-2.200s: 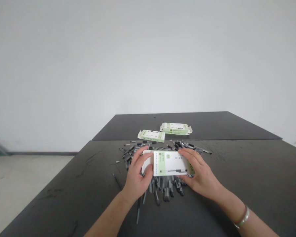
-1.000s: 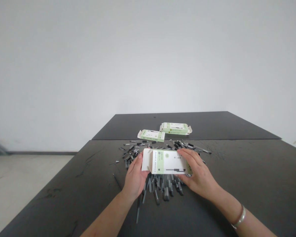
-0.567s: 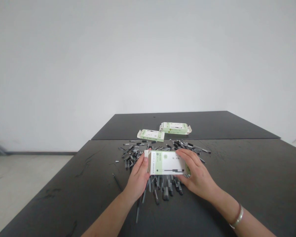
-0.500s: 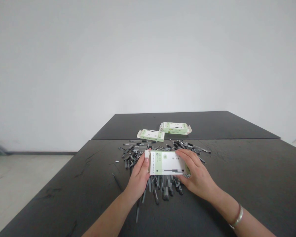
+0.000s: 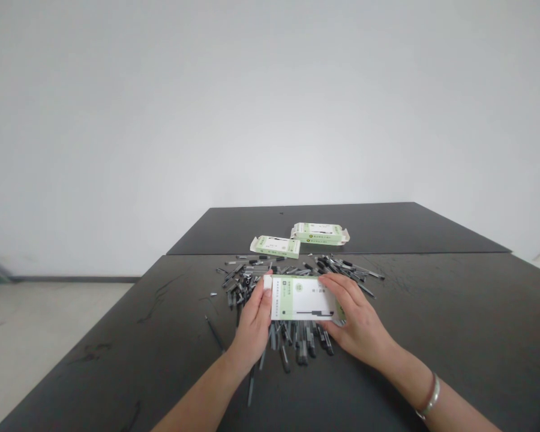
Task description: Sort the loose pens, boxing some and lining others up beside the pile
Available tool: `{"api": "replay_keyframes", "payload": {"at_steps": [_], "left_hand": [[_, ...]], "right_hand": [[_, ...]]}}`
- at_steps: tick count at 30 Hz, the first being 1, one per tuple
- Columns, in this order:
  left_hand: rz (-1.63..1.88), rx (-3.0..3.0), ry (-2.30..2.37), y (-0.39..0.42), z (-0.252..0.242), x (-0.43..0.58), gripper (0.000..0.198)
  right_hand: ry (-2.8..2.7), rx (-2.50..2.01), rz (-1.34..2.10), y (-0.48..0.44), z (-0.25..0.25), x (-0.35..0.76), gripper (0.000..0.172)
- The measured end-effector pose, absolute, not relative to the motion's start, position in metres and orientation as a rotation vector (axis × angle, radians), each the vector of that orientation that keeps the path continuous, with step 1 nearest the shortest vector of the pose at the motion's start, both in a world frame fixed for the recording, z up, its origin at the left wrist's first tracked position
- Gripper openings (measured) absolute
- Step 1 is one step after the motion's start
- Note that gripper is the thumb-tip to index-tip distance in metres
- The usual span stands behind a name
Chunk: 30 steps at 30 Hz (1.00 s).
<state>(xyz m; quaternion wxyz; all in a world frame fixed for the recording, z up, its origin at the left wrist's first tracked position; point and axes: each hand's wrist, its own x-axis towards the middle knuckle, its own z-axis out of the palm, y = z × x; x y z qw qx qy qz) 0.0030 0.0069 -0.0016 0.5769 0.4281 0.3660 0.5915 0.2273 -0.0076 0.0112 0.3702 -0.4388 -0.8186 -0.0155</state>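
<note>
The pen carton (image 5: pixel 302 298), green and white, is held flat side up above the surface (image 5: pixel 441 324). The left hand (image 5: pixel 251 330) grips the carton's left end, its thumb against the white flap (image 5: pixel 267 282) there. The right hand (image 5: pixel 357 321) grasps the carton's right end, fingers over the far edge and thumb under the near one. Black-capped pens (image 5: pixel 303 348) lie spread below and around the carton. Beyond the carton rest a similar box (image 5: pixel 276 246) with an open flap and, farther right, a stack of boxes (image 5: pixel 321 235).
</note>
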Motion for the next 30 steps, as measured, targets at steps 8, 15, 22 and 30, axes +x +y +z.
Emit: {"api": "replay_keyframes", "payload": {"at_steps": [8, 15, 22, 30], "left_hand": [[1.446, 1.037, 0.907, 0.0043, -0.0014, -0.0004, 0.059], [1.433, 1.027, 0.889, 0.0023, 0.0020, 0.0028, 0.058], [1.426, 1.059, 0.843, -0.0032, 0.0068, 0.0040, 0.060], [1.444, 1.033, 0.856, 0.0019, 0.0057, 0.0032, 0.051]], "right_hand": [[-2.099, -1.120, -0.035, -0.0063, 0.0085, 0.2253, 0.069], [-2.093, -1.109, -0.037, -0.0081, 0.0074, 0.2236, 0.069], [-2.087, -1.105, -0.033, -0.0078, 0.0083, 0.2222, 0.068], [-2.075, -1.083, -0.032, -0.0087, 0.0080, 0.2211, 0.067]]}}
